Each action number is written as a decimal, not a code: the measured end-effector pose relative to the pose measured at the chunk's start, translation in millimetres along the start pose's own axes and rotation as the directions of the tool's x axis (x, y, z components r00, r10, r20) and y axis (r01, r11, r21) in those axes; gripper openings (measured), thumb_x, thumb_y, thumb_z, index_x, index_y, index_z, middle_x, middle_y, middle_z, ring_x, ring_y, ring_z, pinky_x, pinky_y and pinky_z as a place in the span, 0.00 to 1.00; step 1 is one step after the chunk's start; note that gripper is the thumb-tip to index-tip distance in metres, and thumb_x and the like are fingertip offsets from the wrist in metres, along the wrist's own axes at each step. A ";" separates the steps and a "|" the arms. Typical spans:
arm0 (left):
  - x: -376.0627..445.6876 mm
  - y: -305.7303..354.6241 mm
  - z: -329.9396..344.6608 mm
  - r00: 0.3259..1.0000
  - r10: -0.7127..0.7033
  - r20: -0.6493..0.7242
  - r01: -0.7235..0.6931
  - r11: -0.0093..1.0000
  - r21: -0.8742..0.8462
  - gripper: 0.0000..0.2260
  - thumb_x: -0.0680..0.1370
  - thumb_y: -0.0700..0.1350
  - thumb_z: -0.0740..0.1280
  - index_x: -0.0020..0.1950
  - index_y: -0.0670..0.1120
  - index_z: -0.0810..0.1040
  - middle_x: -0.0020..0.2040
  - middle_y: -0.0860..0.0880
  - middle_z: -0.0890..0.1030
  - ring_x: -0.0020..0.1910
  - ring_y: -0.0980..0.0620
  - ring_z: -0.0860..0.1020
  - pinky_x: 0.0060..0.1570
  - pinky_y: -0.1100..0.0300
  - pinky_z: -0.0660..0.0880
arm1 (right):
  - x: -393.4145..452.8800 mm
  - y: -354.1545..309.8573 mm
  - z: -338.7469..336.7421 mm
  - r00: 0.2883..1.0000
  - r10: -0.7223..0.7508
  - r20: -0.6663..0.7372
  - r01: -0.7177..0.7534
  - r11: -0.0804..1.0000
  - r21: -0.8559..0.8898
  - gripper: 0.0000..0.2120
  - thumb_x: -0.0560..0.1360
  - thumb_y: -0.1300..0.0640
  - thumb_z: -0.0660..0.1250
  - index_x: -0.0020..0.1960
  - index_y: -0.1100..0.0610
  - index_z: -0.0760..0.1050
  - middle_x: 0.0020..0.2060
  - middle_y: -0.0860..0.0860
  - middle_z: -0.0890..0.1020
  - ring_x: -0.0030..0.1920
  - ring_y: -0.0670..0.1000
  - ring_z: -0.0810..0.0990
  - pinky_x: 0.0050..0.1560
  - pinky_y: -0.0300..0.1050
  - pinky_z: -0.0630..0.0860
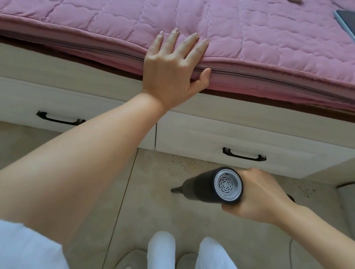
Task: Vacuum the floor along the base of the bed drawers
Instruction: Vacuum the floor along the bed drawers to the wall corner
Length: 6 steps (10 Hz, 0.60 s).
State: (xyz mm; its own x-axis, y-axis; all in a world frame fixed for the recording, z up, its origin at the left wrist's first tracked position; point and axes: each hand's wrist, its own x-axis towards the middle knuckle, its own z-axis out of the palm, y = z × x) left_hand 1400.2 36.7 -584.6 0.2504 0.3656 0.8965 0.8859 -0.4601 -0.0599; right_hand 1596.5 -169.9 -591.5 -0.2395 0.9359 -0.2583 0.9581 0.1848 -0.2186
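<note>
Black vacuum (207,187) gripped in right hand (259,196), nozzle over floor (150,210).

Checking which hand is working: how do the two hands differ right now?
The left hand lies flat, fingers straight, on the pink quilted mattress edge; the right hand curls around the black handheld vacuum low over the floor. Both are bare.

Single head-worn wide-angle view, looking steeply down and forward from standing height, pink quilted bed (99,4) across the top of the frame, white wooden drawers (250,142) mid-frame, beige tiled floor (145,209) below, close enough that both forearms fill the lower half
</note>
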 end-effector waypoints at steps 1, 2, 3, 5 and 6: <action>-0.6 -0.4 0.1 1.000 -0.006 0.005 0.006 1.000 0.000 0.21 0.77 0.57 0.62 0.63 0.48 0.82 0.61 0.48 0.83 0.59 0.37 0.81 0.62 0.41 0.75 | -5.1 3.0 1.9 0.999 0.026 0.034 -0.026 0.999 -0.020 0.16 0.61 0.48 0.70 0.31 0.46 0.61 0.25 0.45 0.69 0.29 0.51 0.69 0.28 0.43 0.64; -0.7 0.0 0.1 1.000 -0.008 0.006 0.008 1.000 -0.001 0.21 0.77 0.57 0.62 0.63 0.48 0.82 0.61 0.48 0.83 0.59 0.37 0.81 0.62 0.41 0.75 | -6.9 4.5 3.9 0.999 0.030 0.037 -0.030 0.999 -0.013 0.14 0.61 0.48 0.69 0.32 0.47 0.62 0.26 0.45 0.70 0.30 0.52 0.71 0.29 0.45 0.67; -0.6 0.3 0.1 1.000 -0.010 0.004 0.010 1.000 -0.003 0.21 0.77 0.56 0.63 0.63 0.48 0.83 0.61 0.48 0.83 0.59 0.37 0.81 0.62 0.41 0.75 | -5.5 3.0 3.4 0.999 0.033 0.030 -0.032 0.999 -0.012 0.12 0.61 0.48 0.69 0.35 0.48 0.65 0.26 0.45 0.71 0.31 0.52 0.71 0.30 0.45 0.67; -0.5 0.2 0.7 1.000 -0.013 0.001 0.013 1.000 -0.009 0.21 0.77 0.57 0.63 0.63 0.48 0.83 0.61 0.48 0.83 0.59 0.37 0.81 0.61 0.40 0.75 | 0.7 -6.4 5.4 1.000 0.025 0.018 -0.024 1.000 -0.015 0.11 0.63 0.47 0.69 0.39 0.46 0.66 0.27 0.42 0.69 0.33 0.50 0.70 0.29 0.42 0.64; -0.7 0.3 1.0 1.000 -0.012 -0.001 0.012 1.000 -0.009 0.21 0.77 0.57 0.63 0.63 0.48 0.83 0.61 0.48 0.83 0.59 0.37 0.81 0.61 0.40 0.75 | 5.4 -10.3 8.0 0.999 0.043 -0.005 -0.043 0.999 0.007 0.10 0.64 0.47 0.69 0.41 0.47 0.69 0.29 0.43 0.73 0.34 0.50 0.71 0.29 0.42 0.65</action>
State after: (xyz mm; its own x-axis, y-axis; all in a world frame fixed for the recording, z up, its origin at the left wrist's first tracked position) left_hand 1400.7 37.2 -585.7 0.2396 0.3705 0.8974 0.8851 -0.4632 -0.0451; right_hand 1584.1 -169.1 -598.2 -0.1970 0.9444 -0.2632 0.9666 0.1421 -0.2135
